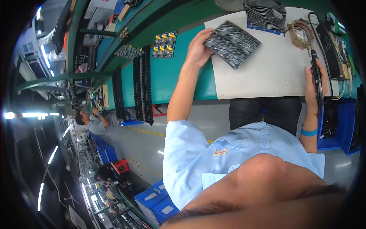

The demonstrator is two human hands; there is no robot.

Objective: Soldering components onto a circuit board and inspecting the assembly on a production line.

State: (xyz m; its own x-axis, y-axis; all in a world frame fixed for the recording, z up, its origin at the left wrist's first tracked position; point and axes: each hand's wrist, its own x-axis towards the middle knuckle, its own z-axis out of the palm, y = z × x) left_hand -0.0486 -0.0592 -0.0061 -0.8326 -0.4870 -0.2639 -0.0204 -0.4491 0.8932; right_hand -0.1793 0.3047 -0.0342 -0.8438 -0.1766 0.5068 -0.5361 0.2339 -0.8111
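My left hand (199, 47) grips the left corner of a dark circuit board (233, 44), its face speckled with silver and somewhat blurred. The board is held above a pale work mat (263, 82). On the right, my right hand (315, 82) is closed around a black soldering iron (316, 72), which points away from me. The iron's far end reaches a brown-rimmed pot (302, 33) with shiny silvery stuff inside; whether the tip touches the contents I cannot tell.
A fan with a round wire guard (266, 16) stands behind the mat. Left on the green bench lie a panel of yellow-and-blue components (164, 44) and black slotted rails (142, 89). Cables run beside a black box (328, 49) at right. Blue bins (337, 124) sit below. A co-worker (100, 121) is far left.
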